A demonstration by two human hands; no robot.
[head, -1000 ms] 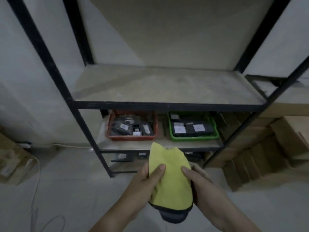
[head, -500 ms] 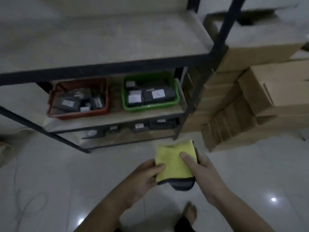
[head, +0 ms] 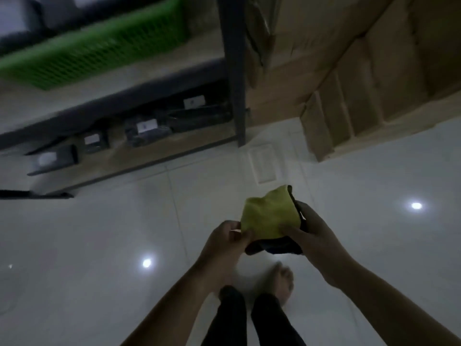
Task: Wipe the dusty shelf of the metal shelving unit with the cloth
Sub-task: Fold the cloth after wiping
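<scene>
Both hands hold the folded cloth (head: 270,216) in mid-air above the pale tiled floor (head: 99,245), low in the view and right of centre. Left hand (head: 225,242) pinches the cloth's near-left corner between thumb and fingers; right hand (head: 315,237) grips the right side, thumb pressed on the yellow top face and fingers wrapped underneath. A dark layer of the cloth shows along its right edge and hangs below the yellow part.

At the far left, high up, a green plastic basket (head: 94,53) sits on a lower shelf of the metal shelving unit (head: 234,71), blurred. Beneath it, the bottom shelf (head: 119,156) carries several dark packets with white labels (head: 147,129), lying in a row. The unit's dark upright post stands near the middle of the view, its foot on the floor. Just right of the post, stacked cardboard boxes (head: 349,71) fill the upper right corner, resting on the floor.

Below the hands, the person's dark trouser legs (head: 249,320) and a bare foot (head: 283,283) appear on the tiles. Two bright light reflections shine on the floor, one left of the hands and one right.
</scene>
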